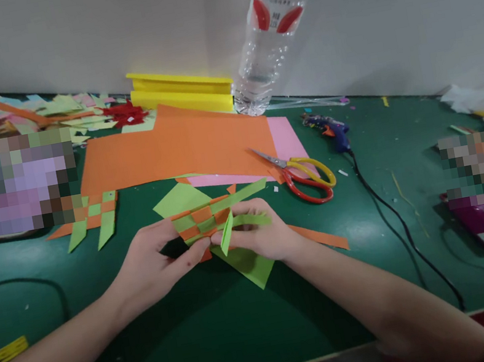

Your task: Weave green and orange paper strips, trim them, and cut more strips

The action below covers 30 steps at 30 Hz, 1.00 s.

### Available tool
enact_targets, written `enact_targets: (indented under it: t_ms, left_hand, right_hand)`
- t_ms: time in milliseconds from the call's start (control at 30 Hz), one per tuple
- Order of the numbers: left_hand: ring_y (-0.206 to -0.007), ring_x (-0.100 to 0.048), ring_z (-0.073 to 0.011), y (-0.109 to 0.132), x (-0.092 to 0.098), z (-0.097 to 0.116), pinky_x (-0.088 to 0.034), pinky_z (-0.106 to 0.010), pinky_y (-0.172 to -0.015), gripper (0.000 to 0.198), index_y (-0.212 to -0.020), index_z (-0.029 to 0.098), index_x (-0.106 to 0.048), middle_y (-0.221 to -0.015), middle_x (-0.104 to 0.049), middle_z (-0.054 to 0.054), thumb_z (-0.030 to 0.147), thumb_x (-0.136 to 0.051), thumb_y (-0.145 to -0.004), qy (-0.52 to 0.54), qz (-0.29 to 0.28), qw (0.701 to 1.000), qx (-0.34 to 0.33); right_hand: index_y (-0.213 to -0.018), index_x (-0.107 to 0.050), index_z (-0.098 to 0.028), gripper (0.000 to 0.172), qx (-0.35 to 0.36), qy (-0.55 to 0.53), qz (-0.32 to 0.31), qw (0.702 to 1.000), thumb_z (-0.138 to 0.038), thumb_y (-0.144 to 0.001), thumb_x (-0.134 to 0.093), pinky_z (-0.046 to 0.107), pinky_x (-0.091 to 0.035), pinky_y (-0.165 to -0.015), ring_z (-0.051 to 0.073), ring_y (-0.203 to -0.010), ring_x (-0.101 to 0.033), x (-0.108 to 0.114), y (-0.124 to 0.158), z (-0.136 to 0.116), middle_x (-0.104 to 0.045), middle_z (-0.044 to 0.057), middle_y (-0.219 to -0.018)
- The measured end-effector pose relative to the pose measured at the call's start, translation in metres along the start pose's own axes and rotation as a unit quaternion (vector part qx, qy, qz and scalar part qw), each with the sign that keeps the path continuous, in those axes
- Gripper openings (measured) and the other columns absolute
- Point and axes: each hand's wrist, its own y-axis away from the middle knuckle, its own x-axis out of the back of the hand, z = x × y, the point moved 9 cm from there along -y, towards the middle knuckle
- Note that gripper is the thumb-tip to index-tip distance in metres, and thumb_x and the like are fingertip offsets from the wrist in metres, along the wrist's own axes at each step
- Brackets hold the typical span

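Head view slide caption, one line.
Left hand and right hand hold woven green-orange paper over a green table, scissors nearby.

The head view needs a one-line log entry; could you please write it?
left hand: holds woven paper piece | right hand: holds same piece | scissors: blades over orange sheet

bottle (268,45) cut off above, label (276,15) blurred

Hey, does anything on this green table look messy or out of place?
Yes. The paper scraps at the back left lie in a loose, jumbled heap. The glue gun lies on its side, its black cord trailing toward you. I see no spill.
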Motion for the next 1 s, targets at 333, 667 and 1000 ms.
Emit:
enact_targets:
  t_ms: [333, 667, 1000]
  left_hand:
    - [-0.092, -0.07, -0.0254, 0.004, -0.001, -0.031, -0.059, -0.037, -0.079, 0.035, -0.106, 0.02, -0.073, -0.096, -0.076, -0.006, 0.044, -0.063, -0.084, 0.125, 0.014, 0.984, 0.13]
    - [-0.074, -0.071, -0.0233, 0.002, 0.002, -0.041, -0.059, -0.031, -0.064, 0.029, -0.08, 0.019, -0.071, -0.075, -0.074, -0.004, 0.048, -0.068, -0.079, 0.155, 0.052, 0.968, 0.188]
    - [-0.076, -0.072, -0.0237, 0.004, -0.004, -0.042, -0.06, -0.03, -0.063, 0.037, -0.097, 0.021, -0.075, -0.088, -0.078, -0.005, 0.052, -0.07, -0.077, 0.178, 0.019, 0.961, 0.209]
  right_hand:
    - [-0.073, -0.073, -0.025, 0.021, -0.023, -0.038, 0.072, 0.996, -0.031, -0.058, -0.087, 0.028, -0.055, -0.068, 0.011, -0.066, -0.065, 0.014, -0.004, 0.003, -0.07, -0.003, -0.072]
    - [-0.075, -0.07, -0.022, 0.022, -0.017, -0.103, 0.098, 0.99, -0.037, -0.067, -0.083, 0.026, -0.053, -0.071, 0.01, -0.067, -0.064, 0.021, -0.007, 0.01, -0.069, -0.003, -0.07]
    - [-0.075, -0.072, -0.022, 0.023, -0.035, -0.095, 0.099, 0.99, -0.038, -0.063, -0.085, 0.025, -0.054, -0.073, 0.011, -0.072, -0.066, 0.022, -0.007, 0.014, -0.071, -0.001, -0.075]
